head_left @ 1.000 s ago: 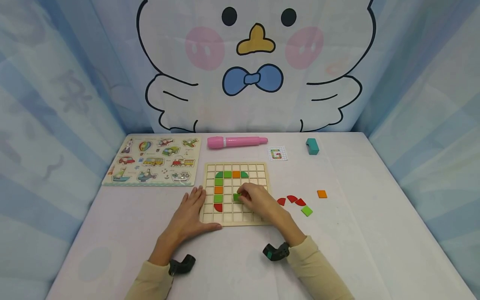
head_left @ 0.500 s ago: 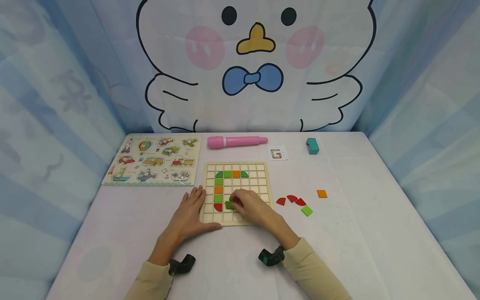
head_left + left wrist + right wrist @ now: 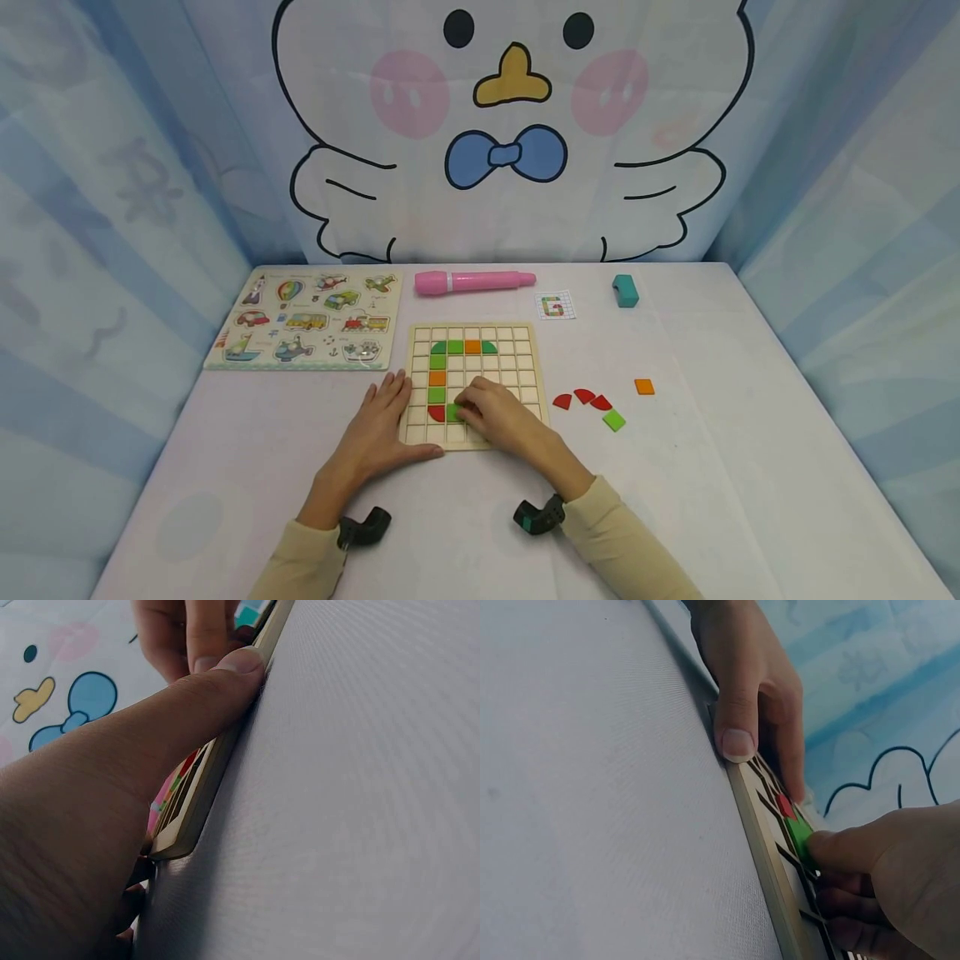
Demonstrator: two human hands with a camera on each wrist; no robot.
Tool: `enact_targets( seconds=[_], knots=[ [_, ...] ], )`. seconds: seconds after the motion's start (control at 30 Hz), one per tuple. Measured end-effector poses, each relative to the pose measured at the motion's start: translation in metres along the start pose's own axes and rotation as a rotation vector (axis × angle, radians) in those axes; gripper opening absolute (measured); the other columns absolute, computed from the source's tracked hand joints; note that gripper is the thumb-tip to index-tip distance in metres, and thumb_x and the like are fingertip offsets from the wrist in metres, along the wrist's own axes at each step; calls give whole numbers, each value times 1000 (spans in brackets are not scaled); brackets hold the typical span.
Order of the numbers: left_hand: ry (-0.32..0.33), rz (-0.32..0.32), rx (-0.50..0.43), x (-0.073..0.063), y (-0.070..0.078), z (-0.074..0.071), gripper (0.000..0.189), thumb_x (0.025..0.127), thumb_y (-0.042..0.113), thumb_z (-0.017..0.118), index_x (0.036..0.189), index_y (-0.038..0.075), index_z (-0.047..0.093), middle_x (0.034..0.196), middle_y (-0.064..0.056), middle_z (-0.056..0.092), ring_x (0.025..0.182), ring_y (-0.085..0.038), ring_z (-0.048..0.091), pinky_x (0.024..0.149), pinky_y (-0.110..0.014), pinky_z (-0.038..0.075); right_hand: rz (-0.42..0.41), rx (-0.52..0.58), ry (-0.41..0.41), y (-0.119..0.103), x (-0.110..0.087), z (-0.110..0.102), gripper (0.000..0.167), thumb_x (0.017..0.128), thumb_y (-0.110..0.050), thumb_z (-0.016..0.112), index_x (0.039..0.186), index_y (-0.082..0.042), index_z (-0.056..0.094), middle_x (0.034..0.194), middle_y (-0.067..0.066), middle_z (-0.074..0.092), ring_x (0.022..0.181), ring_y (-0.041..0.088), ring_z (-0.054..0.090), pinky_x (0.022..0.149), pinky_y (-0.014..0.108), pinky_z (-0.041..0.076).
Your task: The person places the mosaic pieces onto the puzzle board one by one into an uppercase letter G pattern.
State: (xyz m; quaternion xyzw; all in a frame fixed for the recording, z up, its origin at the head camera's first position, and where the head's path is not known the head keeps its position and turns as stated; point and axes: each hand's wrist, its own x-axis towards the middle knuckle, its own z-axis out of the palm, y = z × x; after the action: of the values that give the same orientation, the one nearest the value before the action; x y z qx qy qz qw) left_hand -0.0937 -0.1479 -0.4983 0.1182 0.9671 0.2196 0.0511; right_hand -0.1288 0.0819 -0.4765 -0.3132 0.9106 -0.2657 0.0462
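Note:
A wooden grid board (image 3: pixel 519 363) lies on the white table. On it, green and orange tiles run along an upper row and down the left side, ending in a red quarter-circle tile (image 3: pixel 437 414). My left hand (image 3: pixel 372 433) rests at the board's lower left corner, fingers along the left side and thumb on the front edge. My right hand (image 3: pixel 501 415) pinches a light green square tile (image 3: pixel 452 412) right beside the red one. In the right wrist view the thumb lies on that green tile (image 3: pixel 800 836), and the other fingers are partly hidden behind it.
Right of the board lie several red quarter tiles (image 3: pixel 584 397), a green square (image 3: pixel 614 420) and an orange square (image 3: pixel 644 387). Behind stand a pattern card (image 3: pixel 555 305), a pink pen (image 3: pixel 480 282) and a teal block (image 3: pixel 626 291). A picture puzzle (image 3: pixel 303 321) lies at left.
My right hand has moved left and toward the front over the board, bringing the green square tile beside the red quarter tile. The left hand has stayed in place.

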Motion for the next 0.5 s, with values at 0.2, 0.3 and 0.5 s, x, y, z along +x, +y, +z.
enact_targets(
  seconds=[0.2, 0.3, 0.5],
  knots=[
    [-3, 0, -4, 1, 0, 0, 124, 70, 76, 73, 157, 1, 27, 167, -16, 22, 157, -34, 15, 129, -53, 13, -5, -17, -10, 0, -1, -1, 27, 96, -26, 68, 115, -6, 74, 99, 1, 64, 82, 8, 54, 74, 22, 51],
    [0, -3, -6, 1, -1, 0, 124, 70, 77, 73, 157, 1, 27, 167, -15, 21, 157, -33, 15, 129, -53, 13, -7, -15, -10, -1, -1, -1, 28, 96, -27, 69, 115, -6, 74, 99, 1, 63, 81, 8, 54, 73, 22, 51],
    [1, -1, 2, 1, 0, 0, 124, 70, 77, 72, 157, 1, 28, 167, -16, 22, 157, -33, 15, 128, -53, 14, -8, -18, -6, 0, -1, 1, 27, 95, -27, 70, 114, -8, 75, 100, 1, 64, 83, 8, 56, 74, 22, 52]
  ],
)
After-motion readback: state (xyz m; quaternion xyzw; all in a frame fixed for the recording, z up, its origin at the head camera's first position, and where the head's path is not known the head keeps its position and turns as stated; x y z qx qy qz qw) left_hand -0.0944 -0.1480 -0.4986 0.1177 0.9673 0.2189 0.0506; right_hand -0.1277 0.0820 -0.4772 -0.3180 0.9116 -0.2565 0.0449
